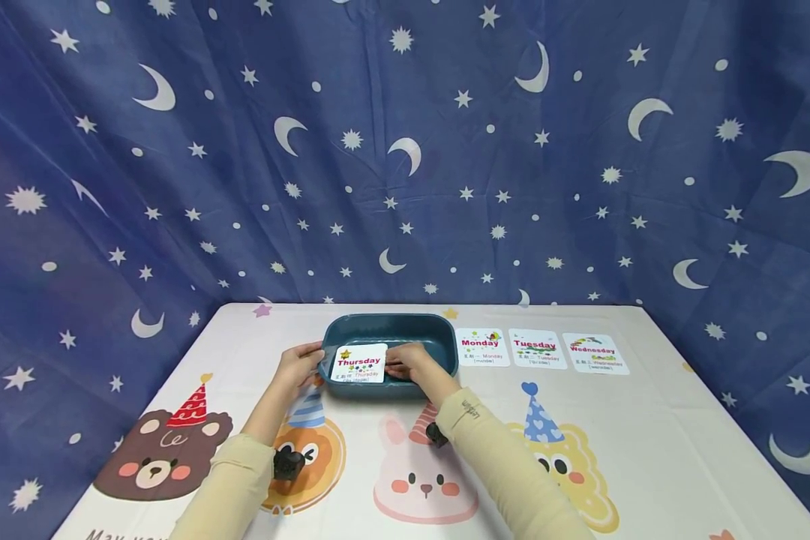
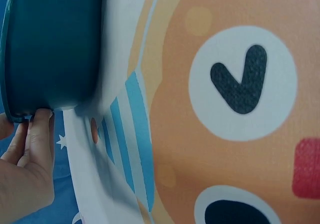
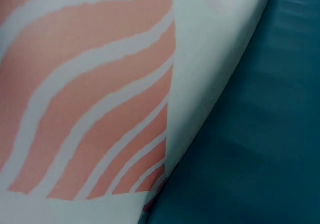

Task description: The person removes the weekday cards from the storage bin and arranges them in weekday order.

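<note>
A dark teal plastic basin (image 1: pixel 405 391) sits on the table, its near wall filling the right side of the right wrist view. My left hand (image 1: pixel 298 366) pinches the basin's left rim, thumb at the edge and fingers against the outer wall; in the left wrist view those fingers (image 2: pixel 37 134) meet the basin (image 2: pixel 52 48). Inside the basin, my right hand (image 1: pixel 413 360) pinches the right edge of a white "Thursday" card (image 1: pixel 359 363), which faces up and tilts against the near wall. The right fingertips are partly hidden, and that hand is out of the right wrist view.
Right of the basin lie a "Monday" card (image 1: pixel 482 348), a "Tuesday" card (image 1: pixel 538 350) and a "Wednesday" card (image 1: pixel 595 354) in a row, face up. The white tablecloth (image 1: pixel 675 450) carries cartoon animals. Behind the table hangs a blue curtain (image 1: pixel 445 217) with moons and stars.
</note>
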A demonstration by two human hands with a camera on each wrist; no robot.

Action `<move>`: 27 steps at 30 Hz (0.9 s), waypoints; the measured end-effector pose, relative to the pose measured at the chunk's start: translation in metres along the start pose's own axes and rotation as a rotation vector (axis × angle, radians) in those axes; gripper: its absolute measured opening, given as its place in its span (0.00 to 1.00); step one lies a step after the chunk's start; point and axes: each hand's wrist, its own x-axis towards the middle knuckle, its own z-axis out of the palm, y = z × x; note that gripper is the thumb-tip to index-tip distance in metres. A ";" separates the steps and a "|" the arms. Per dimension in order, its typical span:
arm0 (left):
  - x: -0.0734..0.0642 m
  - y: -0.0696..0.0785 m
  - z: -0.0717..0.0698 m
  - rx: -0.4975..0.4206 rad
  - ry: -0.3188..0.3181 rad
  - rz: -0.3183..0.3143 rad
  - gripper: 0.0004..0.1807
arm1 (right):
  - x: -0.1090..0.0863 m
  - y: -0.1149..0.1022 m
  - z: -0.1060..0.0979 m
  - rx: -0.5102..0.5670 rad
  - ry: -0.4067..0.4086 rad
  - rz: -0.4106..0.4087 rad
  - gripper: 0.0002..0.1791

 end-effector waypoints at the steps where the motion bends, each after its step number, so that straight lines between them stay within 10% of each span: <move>1: 0.000 -0.001 0.000 0.000 -0.002 0.001 0.23 | -0.002 -0.001 0.001 -0.002 0.003 -0.011 0.15; 6: 0.000 -0.002 -0.001 -0.004 -0.003 0.008 0.23 | 0.009 0.002 0.006 -0.001 0.028 -0.052 0.16; 15: -0.001 -0.001 0.003 -0.024 -0.013 0.024 0.23 | -0.110 -0.060 0.022 -0.251 0.180 -0.081 0.09; 27: 0.000 -0.002 0.001 -0.012 0.001 0.009 0.23 | -0.112 -0.063 0.016 -0.256 0.128 -0.076 0.09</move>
